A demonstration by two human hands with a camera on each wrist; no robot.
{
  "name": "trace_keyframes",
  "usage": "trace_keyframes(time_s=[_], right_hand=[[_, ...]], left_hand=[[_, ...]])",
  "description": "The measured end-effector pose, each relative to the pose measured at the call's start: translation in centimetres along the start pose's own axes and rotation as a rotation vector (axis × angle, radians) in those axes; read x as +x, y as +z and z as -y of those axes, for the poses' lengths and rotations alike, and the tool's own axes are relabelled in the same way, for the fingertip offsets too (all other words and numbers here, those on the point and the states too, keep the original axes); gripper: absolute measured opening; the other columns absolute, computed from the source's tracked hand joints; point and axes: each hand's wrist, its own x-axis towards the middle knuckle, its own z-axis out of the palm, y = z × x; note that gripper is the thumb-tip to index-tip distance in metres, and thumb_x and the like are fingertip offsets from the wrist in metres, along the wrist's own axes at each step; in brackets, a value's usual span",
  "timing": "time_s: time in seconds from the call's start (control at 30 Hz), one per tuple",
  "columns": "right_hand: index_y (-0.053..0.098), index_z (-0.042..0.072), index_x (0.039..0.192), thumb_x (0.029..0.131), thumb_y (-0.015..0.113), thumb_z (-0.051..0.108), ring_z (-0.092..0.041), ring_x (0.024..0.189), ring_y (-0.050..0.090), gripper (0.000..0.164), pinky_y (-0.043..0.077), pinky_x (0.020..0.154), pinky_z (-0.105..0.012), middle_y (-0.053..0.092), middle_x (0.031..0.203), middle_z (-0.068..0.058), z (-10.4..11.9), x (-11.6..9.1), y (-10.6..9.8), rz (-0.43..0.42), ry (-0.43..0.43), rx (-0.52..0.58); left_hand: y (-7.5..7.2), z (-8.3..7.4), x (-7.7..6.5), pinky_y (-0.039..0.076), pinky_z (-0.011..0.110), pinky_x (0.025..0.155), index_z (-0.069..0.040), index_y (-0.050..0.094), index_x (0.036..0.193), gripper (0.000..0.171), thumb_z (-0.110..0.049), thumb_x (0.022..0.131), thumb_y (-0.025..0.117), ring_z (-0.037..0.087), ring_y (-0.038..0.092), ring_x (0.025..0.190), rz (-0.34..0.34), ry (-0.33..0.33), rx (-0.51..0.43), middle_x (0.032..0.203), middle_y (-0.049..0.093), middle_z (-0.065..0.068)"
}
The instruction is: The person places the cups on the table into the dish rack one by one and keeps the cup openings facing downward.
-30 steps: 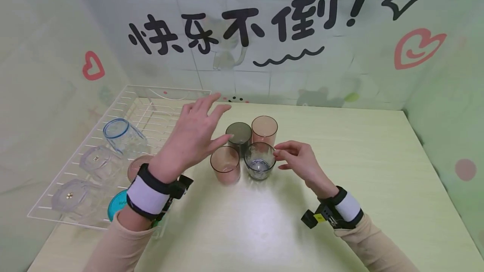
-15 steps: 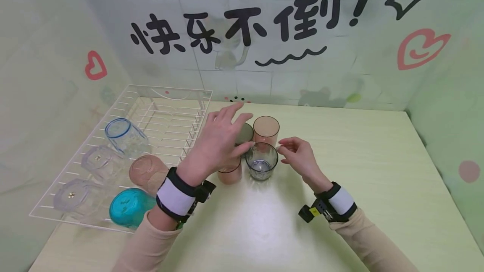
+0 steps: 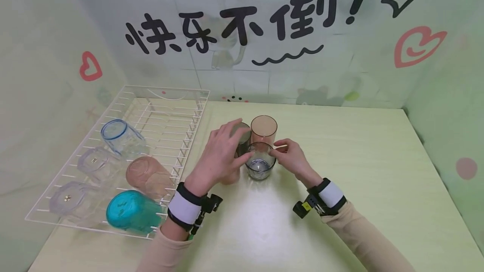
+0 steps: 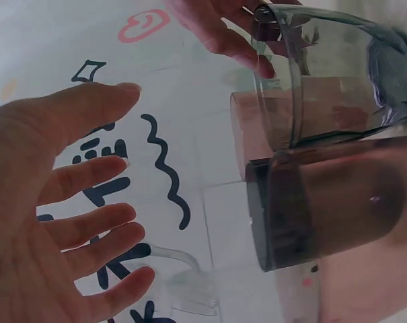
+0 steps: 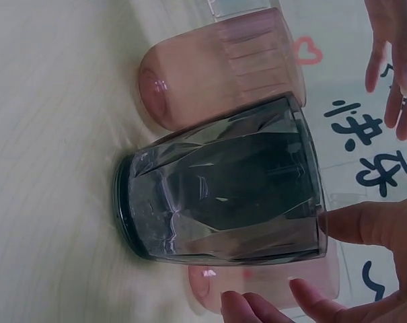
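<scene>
Four-sided cluster aside, a grey see-through glass (image 3: pixel 259 172) stands upright at the front, its facets plain in the right wrist view. My right hand (image 3: pixel 295 158) is at its right side, the thumb (image 5: pixel 358 222) touching the rim and the other fingers loosely bent beside it. Spread, relaxed fingers mark my left hand (image 3: pixel 217 154), which hovers over a pink glass (image 3: pixel 231 177) and hides most of it. Behind that hand stands a dark grey glass (image 3: pixel 243 142), partly covered. A second pink glass (image 3: pixel 264 127) is at the back right of the group. My left hand holds nothing.
On the left a white wire rack (image 3: pixel 162 112) holds several tilted glasses, among them a blue-rimmed glass (image 3: pixel 124 137), a pink glass (image 3: pixel 149 175) and a teal glass (image 3: pixel 134 211). A printed backdrop (image 3: pixel 329 79) stands behind the table (image 3: pixel 359 158).
My left hand has moved right and toward me, from beside the glasses to over the front pink one. The right hand drew slightly back, then returned to the grey glass's rim.
</scene>
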Motion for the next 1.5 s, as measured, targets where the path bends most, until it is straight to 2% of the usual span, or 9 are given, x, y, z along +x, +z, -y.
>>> trace_keyframes(time_s=[0.17, 0.27, 0.47, 0.57, 0.73, 0.97, 1.3, 1.5], right_hand=[[0.055, -0.013, 0.12, 0.093, 0.062, 0.007, -0.021, 0.076, 0.06, 0.035, 0.053, 0.069, -0.034, 0.063, 0.104, -0.025, -0.2, 0.5, 0.3, 0.033, 0.021, -0.016], [0.056, -0.013, 0.119, 0.093, 0.061, 0.007, -0.014, 0.067, 0.057, 0.033, 0.055, 0.066, -0.032, 0.064, 0.101, -0.023, -0.3, 0.7, 0.5, 0.056, 0.037, -0.013], [0.058, -0.014, 0.111, 0.093, 0.06, 0.001, -0.012, 0.06, 0.056, 0.023, 0.057, 0.059, -0.032, 0.063, 0.088, -0.019, -0.6, 0.9, 0.9, 0.083, 0.047, 0.012], [0.06, -0.013, 0.106, 0.093, 0.059, -0.001, -0.014, 0.061, 0.057, 0.017, 0.057, 0.059, -0.034, 0.062, 0.085, -0.019, -0.7, 0.8, 0.9, 0.082, 0.045, 0.012], [0.06, -0.014, 0.102, 0.093, 0.058, -0.003, -0.024, 0.072, 0.061, 0.014, 0.058, 0.062, -0.036, 0.062, 0.086, -0.022, -0.7, 0.7, 0.9, 0.084, 0.052, 0.03], [0.058, -0.017, 0.109, 0.094, 0.052, -0.005, -0.035, 0.085, 0.062, 0.02, 0.058, 0.063, -0.038, 0.063, 0.093, -0.027, -0.7, 0.4, 0.7, 0.103, 0.057, 0.071], [0.056, -0.018, 0.113, 0.095, 0.047, -0.009, -0.042, 0.09, 0.063, 0.022, 0.058, 0.063, -0.037, 0.063, 0.1, -0.033, -1.5, 0.2, 0.3, 0.092, 0.044, 0.088], [0.053, -0.019, 0.115, 0.095, 0.042, -0.011, -0.045, 0.096, 0.063, 0.024, 0.058, 0.063, -0.036, 0.061, 0.107, -0.036, -1.7, 0.1, 0.0, 0.1, 0.049, 0.098]], left_hand=[[0.9, 0.4, -0.3, 0.035, 0.057, 0.1, -0.001, 0.059, 0.126, 0.053, -0.024, 0.083, 0.08, 0.041, 0.045, 0.127, -0.047, -0.01, -0.038, 0.142, 0.044, 0.024], [1.3, 0.6, -0.6, 0.035, 0.058, 0.099, -0.001, 0.059, 0.126, 0.052, -0.022, 0.083, 0.081, 0.041, 0.045, 0.126, -0.079, -0.015, -0.064, 0.142, 0.044, 0.024], [1.8, 0.8, -1.0, 0.036, 0.06, 0.097, 0.0, 0.06, 0.124, 0.05, -0.019, 0.082, 0.081, 0.042, 0.046, 0.125, -0.139, -0.012, -0.106, 0.14, 0.046, 0.025], [1.9, 0.8, -1.1, 0.037, 0.061, 0.095, 0.0, 0.061, 0.123, 0.049, -0.019, 0.082, 0.081, 0.043, 0.046, 0.125, -0.157, -0.012, -0.118, 0.139, 0.047, 0.025], [2.1, 0.6, -1.2, 0.038, 0.061, 0.093, 0.0, 0.061, 0.123, 0.049, -0.019, 0.082, 0.081, 0.043, 0.047, 0.123, -0.179, -0.018, -0.139, 0.139, 0.047, 0.025], [2.4, 0.6, -1.4, 0.039, 0.061, 0.091, 0.001, 0.062, 0.121, 0.049, -0.015, 0.08, 0.082, 0.043, 0.049, 0.122, -0.211, -0.013, -0.168, 0.138, 0.048, 0.025], [2.6, 0.4, -1.8, 0.039, 0.063, 0.09, 0.002, 0.062, 0.121, 0.048, -0.013, 0.08, 0.082, 0.045, 0.048, 0.123, -0.246, 0.011, -0.212, 0.138, 0.047, 0.027], [2.8, 0.4, -2.0, 0.038, 0.062, 0.091, 0.003, 0.062, 0.121, 0.046, -0.013, 0.082, 0.08, 0.044, 0.045, 0.126, -0.241, 0.005, -0.239, 0.138, 0.047, 0.027]])
